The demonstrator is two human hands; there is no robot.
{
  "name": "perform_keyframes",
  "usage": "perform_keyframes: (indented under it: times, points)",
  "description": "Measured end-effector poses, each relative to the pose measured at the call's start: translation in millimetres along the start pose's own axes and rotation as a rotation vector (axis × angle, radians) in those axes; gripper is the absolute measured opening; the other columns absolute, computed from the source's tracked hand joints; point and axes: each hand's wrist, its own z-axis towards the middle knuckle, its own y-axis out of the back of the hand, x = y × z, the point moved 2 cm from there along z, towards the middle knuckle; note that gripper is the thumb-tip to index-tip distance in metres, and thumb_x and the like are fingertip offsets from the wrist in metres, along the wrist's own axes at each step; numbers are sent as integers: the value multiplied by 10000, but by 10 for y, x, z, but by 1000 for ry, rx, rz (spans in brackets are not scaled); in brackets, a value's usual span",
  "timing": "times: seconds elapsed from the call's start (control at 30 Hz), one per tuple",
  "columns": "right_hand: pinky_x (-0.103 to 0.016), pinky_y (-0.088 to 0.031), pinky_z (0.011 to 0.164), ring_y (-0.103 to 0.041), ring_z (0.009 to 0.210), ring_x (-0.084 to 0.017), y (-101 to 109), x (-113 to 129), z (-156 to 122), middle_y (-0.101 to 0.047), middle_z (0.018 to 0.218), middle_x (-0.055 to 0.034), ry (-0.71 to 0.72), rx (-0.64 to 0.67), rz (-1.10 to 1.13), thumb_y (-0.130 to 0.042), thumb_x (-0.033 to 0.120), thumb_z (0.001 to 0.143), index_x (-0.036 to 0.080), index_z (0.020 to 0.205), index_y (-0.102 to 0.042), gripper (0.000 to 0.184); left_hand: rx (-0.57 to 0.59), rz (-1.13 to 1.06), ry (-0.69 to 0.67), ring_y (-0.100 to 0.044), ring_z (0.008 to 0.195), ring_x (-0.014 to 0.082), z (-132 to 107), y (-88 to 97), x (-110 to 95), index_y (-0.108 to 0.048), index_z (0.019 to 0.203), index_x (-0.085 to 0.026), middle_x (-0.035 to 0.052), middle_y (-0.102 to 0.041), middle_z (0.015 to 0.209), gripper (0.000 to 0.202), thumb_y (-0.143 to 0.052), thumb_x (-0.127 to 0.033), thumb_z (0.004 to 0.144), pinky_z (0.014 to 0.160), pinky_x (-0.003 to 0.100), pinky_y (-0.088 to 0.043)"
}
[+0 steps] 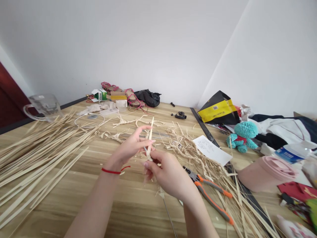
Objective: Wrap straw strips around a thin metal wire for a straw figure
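Pinching a pale straw strip upright above the wooden table, your left hand and right hand hold it in a narrow fingertip grip. Nearby: orange-handled pliers just beside your right hand; loose straw strips to your left.

Straw strips hem left hand; pliers just beside right hand.

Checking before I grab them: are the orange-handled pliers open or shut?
Open: the orange-handled pliers have their two handles splayed apart in a wide V.
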Motion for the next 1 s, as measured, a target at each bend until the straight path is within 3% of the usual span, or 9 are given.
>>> perform_keyframes:
  times: [0.1, 0.23, 0.33, 0.43, 0.53, 0.67, 0.77, 0.87, 1.0]
  points:
    - [-249, -409, 543, -605, 517, -145, 67, -3, 1, -621, 541, 7, -44, -40, -7, -526, 159, 779, 189, 602, -526, 179, 92, 51, 2, -616, 774, 167, -8, 20, 3, -614, 1025, -154, 55, -672, 799, 288, -572, -299, 780, 712, 283, -463]
    - [-236, -450, 553, -656, 551, -162, 170, 4, -12, -645, 555, 3, -90, -70, 35, -543, 133, 748, 175, 637, -572, 122, 166, 84, 7, -543, 1084, 213, -50, 69, -19, -616, 1091, -170, 88, -632, 1131, 319, -548, -288, 802, 898, 318, -409]
    - [-240, -483, 570, -674, 573, -173, 223, -18, -10, -657, 584, -6, -129, -103, 68, -556, 135, 740, 158, 790, -647, 106, 226, 192, -21, -503, 1144, 230, -57, 114, -3, -606, 1127, -199, 73, -574, 1240, 366, -579, -323, 784, 950, 340, -378]
    - [-253, -505, 578, -676, 570, -179, 235, -71, 16, -646, 594, -2, -160, -151, 114, -582, 146, 732, 122, 1072, -616, 342, 251, 243, -16, -532, 1108, 226, -47, 181, 43, -603, 1134, -216, 68, -598, 1207, 384, -591, -357, 777, 938, 349, -392]
    - [-258, -515, 561, -660, 537, -170, 222, -113, 49, -615, 589, 14, -152, -189, 187, -599, 146, 721, 97, 1211, -538, 496, 213, 348, -11, -589, 989, 226, -43, 282, 78, -673, 991, -208, 59, -666, 1057, 305, -615, -387, 752, 870, 347, -431]
    - [-253, -504, 507, -620, 502, -152, 212, -124, 80, -605, 592, 5, -90, -215, 239, -624, 193, 710, 138, 994, -679, 294, 137, 497, -96, -599, 834, 207, -59, 433, 74, -711, 780, -198, 42, -664, 853, 230, -619, -405, 738, 775, 338, -455]
    - [-255, -501, 483, -603, 492, -147, 212, -136, 97, -613, 595, 5, -61, -240, 312, -650, 204, 688, 167, 942, -696, 261, 38, 503, -165, -566, 959, 232, -85, 539, 57, -715, 717, -215, 75, -602, 1090, 208, -630, -405, 726, 795, 353, -456]
    - [-254, -502, 480, -602, 474, -141, 212, -148, 118, -616, 589, 10, -45, -269, 342, -654, 186, 681, 177, 949, -694, 271, -39, 489, -231, -408, 1212, 293, -131, 624, 32, -705, 638, -228, 58, -442, 1351, 196, -634, -390, 724, 946, 430, -372]
    - [-246, -502, 477, -606, 459, -139, 212, -158, 150, -596, 560, 19, -49, -303, 345, -672, 201, 674, 161, 906, -696, 237, -80, 288, -389, -300, 1294, 305, -210, 709, -16, -672, 562, -266, -27, -461, 1348, 199, -624, -352, 735, 1026, 549, -242]
